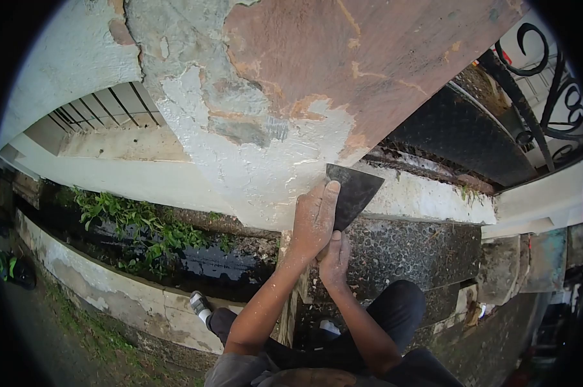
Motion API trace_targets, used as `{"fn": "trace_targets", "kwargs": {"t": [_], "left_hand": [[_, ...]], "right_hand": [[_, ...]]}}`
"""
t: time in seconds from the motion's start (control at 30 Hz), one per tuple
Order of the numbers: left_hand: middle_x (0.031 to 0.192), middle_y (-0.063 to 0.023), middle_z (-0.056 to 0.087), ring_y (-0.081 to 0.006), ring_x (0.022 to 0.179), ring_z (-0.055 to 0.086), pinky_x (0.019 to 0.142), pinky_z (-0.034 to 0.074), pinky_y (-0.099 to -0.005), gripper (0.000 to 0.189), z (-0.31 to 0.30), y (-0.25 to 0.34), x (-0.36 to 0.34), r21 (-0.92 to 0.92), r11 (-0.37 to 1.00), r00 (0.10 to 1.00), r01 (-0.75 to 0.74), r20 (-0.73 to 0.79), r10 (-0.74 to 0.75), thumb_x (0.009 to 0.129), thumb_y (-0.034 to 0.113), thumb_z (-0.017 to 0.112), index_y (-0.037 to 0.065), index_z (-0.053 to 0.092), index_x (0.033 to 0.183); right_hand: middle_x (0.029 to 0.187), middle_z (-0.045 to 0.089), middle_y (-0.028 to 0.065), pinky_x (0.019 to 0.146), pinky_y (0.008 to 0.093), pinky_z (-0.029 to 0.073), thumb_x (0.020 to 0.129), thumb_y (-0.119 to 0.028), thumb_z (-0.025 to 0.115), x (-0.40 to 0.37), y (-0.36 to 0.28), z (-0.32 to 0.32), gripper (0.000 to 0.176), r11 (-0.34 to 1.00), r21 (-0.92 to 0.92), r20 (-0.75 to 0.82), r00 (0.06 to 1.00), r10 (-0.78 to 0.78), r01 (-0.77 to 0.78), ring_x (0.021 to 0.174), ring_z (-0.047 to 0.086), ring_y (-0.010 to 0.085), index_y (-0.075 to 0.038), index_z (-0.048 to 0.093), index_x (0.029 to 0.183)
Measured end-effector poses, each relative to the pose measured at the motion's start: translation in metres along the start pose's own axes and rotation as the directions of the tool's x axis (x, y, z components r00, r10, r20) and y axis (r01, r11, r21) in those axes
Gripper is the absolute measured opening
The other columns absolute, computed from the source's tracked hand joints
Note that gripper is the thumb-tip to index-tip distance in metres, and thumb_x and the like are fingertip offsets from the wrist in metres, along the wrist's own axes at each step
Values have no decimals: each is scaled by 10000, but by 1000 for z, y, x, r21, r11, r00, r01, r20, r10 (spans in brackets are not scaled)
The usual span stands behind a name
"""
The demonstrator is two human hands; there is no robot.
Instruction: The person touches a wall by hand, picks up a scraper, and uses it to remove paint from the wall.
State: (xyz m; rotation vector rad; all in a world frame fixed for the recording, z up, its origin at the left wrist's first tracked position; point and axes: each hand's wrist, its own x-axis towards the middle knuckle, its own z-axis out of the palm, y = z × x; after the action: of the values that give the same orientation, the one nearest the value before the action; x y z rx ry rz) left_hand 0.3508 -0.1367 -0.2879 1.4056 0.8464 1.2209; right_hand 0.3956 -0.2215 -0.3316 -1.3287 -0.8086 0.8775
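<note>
My left hand (315, 216) is closed around a wide-bladed scraper (357, 193), its thumb lying along the near side of the blade. Just below it, my right hand (334, 259) is closed too, with its thumb up against the lower end of the tool; the handle is hidden inside my hands. The dark, flat blade points up and to the right, close to the lower corner of a wall (240, 187). White paint covers that lower part, while peeled patches of grey and reddish plaster (317, 51) show higher up. Pale dust specks my hands and forearms.
A ditch with dark water (224, 266) and leafy plants (143, 226) runs on the left behind a low concrete curb (104, 277). A pebbled slab (401, 255) lies to the right, below a black wrought-iron gate (523, 97). My shoe (200, 302) rests by the curb.
</note>
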Motion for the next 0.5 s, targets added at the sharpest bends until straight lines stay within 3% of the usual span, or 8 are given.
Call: {"fn": "trace_targets", "kwargs": {"t": [0.07, 0.17, 0.2, 0.3, 0.5], "left_hand": [[616, -25, 410, -95, 605, 341, 535, 320, -263, 357, -4, 27, 5, -80, 996, 999, 31, 10, -30, 921, 272, 391, -13, 460, 718], [520, -123, 404, -141, 485, 347, 465, 323, -318, 361, 0, 19, 4, -55, 998, 998, -36, -56, 33, 911, 275, 403, -23, 476, 719], [510, -116, 399, -127, 479, 340, 451, 316, -312, 359, -1, 18, 6, 23, 998, 997, -54, -48, 55, 909, 273, 409, -21, 478, 715], [510, -114, 382, -130, 482, 327, 450, 307, -317, 363, 1, 32, 6, -28, 999, 995, -34, -90, 31, 908, 262, 416, -22, 460, 686], [509, -81, 353, -108, 509, 306, 456, 296, -309, 374, 3, 13, 1, -17, 1000, 994, -26, -102, 24, 908, 256, 426, -26, 438, 662]], "right_hand": [[621, 487, 30, 411, 219, 374, 919, -418, 299, 2, -12, 5, 435, 1000, 27, 9, 1000, 3, -3, 462, 447, 87, -13, 455, 889], [640, 501, 29, 407, 213, 370, 918, -422, 303, -2, -8, 10, 434, 999, -32, -84, 996, 4, -6, 466, 449, 79, -18, 460, 886], [643, 495, 19, 396, 212, 364, 918, -423, 306, 2, -7, 10, 428, 990, -103, -70, 992, -102, 94, 475, 451, 71, -27, 463, 871], [632, 460, -7, 400, 192, 338, 913, -424, 322, 2, -16, 3, 432, 997, 78, 71, 997, -13, 7, 462, 412, 44, -23, 441, 1020], [634, 467, -6, 382, 194, 328, 914, -424, 325, -1, -5, 5, 425, 999, -9, -6, 999, -48, 48, 443, 405, 49, -23, 441, 995]]}}
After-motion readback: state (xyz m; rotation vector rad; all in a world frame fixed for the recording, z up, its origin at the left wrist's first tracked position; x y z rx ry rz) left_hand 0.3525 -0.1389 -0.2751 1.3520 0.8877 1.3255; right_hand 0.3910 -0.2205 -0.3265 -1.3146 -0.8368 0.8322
